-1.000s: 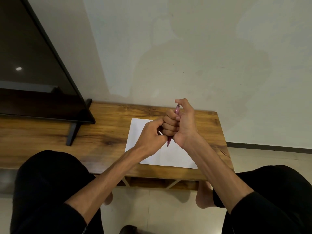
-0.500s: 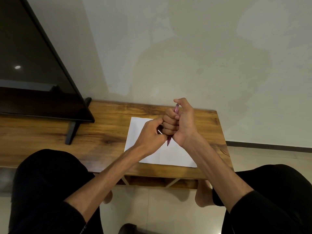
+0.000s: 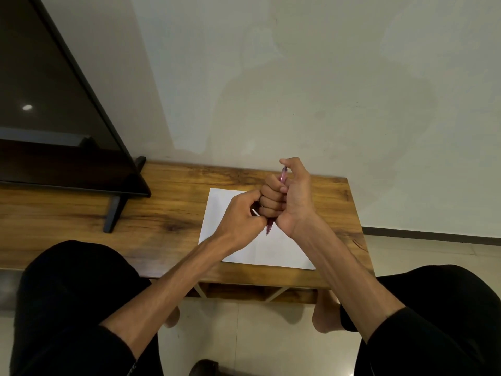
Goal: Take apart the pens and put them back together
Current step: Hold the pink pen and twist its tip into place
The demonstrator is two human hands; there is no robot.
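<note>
Right hand [image 3: 287, 199] fisted around a slim pink translucent pen [image 3: 283, 176] — held upright above the flat white sheet of paper [image 3: 217, 213] on the grainy wooden table [image 3: 162, 213]. Left hand [image 3: 241, 218] curled, pinching a thin pale piece beside that fist — too small to identify.

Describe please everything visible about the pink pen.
The pink pen looks like translucent plastic. It stands nearly upright above the white paper, top end tilted slightly right. The right hand grips its middle in a fist, hiding most of the barrel. The pointed lower end shows below, by the left hand.
</note>
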